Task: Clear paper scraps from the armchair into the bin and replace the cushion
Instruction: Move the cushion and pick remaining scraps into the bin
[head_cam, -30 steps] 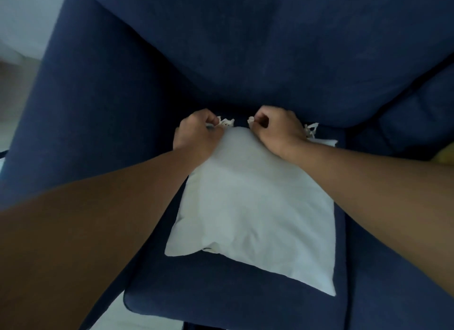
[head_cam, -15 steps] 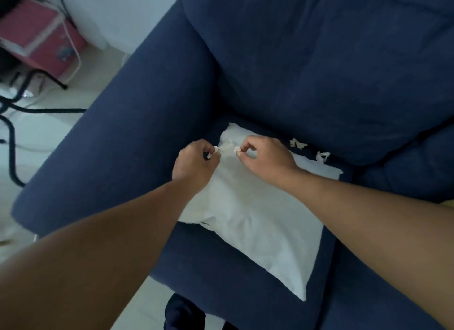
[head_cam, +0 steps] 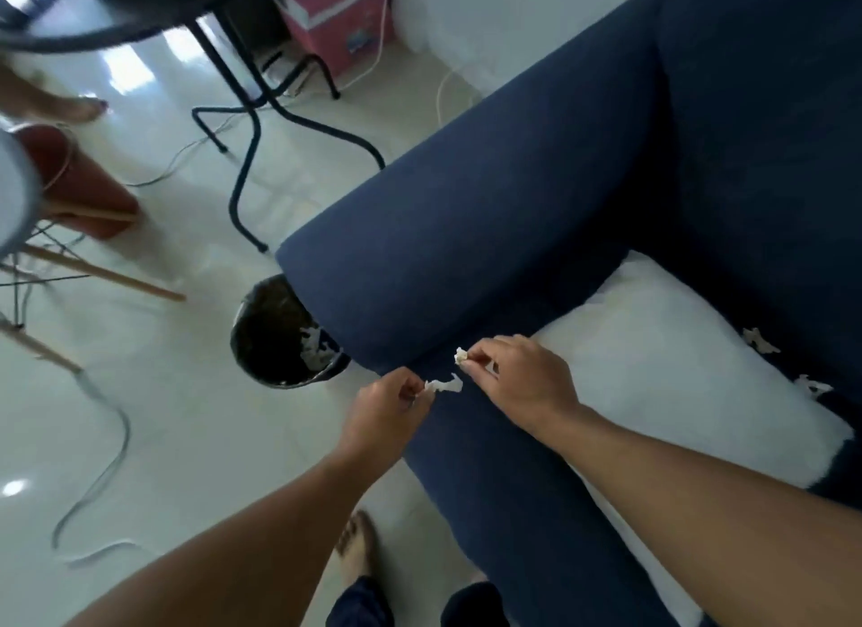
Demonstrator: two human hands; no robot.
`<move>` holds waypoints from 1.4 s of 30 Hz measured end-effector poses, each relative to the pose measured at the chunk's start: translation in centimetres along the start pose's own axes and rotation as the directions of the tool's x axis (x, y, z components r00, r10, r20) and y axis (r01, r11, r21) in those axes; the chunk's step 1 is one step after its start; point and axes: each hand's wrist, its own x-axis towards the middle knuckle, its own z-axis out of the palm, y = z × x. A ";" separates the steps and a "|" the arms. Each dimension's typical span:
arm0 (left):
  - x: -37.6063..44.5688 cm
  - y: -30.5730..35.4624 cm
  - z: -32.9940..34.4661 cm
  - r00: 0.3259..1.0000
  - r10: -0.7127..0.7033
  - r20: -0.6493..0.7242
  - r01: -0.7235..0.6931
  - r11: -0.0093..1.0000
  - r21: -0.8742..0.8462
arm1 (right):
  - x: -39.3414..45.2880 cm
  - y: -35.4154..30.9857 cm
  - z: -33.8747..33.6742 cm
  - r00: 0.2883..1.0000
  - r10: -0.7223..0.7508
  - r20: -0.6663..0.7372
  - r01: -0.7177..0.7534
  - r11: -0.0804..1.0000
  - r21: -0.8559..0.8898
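Fingertips (head_cam: 469,364) of the right hand (head_cam: 522,384) are pinched on a small paper scrap (head_cam: 461,355); the left hand (head_cam: 385,416) is pinched on a longer strip (head_cam: 443,385). Both should be carried past the armrest (head_cam: 466,234) and let go directly above the bin (head_cam: 280,337), which is half hidden behind that armrest. Two scraps (head_cam: 760,342) are left beside the cushion (head_cam: 676,360), on the seat just right of the armrest. A cable (head_cam: 107,444) lies left of the bin.

Head view, steeply downward (close), over armchair (head_cam: 466,234) arm
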 end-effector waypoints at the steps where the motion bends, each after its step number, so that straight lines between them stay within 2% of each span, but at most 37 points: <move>1: -0.5 -1.8 -0.7 1.000 -0.021 -0.008 0.021 1.000 0.000 | -0.1 -1.1 1.1 1.000 -0.009 0.017 0.009 1.000 0.006; 8: -1.0 -12.3 -6.1 0.973 -0.200 -0.116 0.193 0.979 -0.067 | -0.4 -8.1 8.4 0.972 0.002 0.237 -0.019 0.997 0.073; 12: 1.5 -16.3 -9.4 0.953 -0.254 -0.163 0.244 0.966 -0.082 | 0.4 -12.6 12.2 0.958 0.013 0.286 -0.050 0.991 0.122; 22: 8.8 -21.6 -15.1 0.952 -0.206 -0.224 0.216 0.976 0.023 | 6.1 -19.8 18.4 0.973 0.133 0.187 -0.160 0.977 0.138; 28: 9.6 -23.6 -16.2 0.981 -0.142 -0.130 0.161 0.975 0.150 | 9.7 -21.2 20.1 0.980 0.129 0.154 -0.147 0.982 0.115; 34: 8.8 -26.0 -17.0 0.995 -0.071 -0.064 0.087 0.946 0.311 | 12.9 -22.9 21.1 0.990 0.066 0.123 -0.073 0.996 0.050; 36: 8.5 -26.6 -17.2 0.996 -0.065 -0.067 0.083 0.944 0.318 | 14.0 -23.6 21.8 0.985 0.071 0.158 -0.082 0.995 0.062; 38: 8.4 -27.3 -17.4 0.994 -0.082 -0.071 0.100 0.945 0.312 | 14.9 -24.3 22.3 0.963 0.100 0.250 -0.114 0.992 0.046; 42: 8.0 -28.3 -17.4 0.992 -0.105 -0.076 0.124 0.941 0.314 | 15.2 -25.2 23.0 0.905 0.164 0.392 -0.136 0.986 -0.097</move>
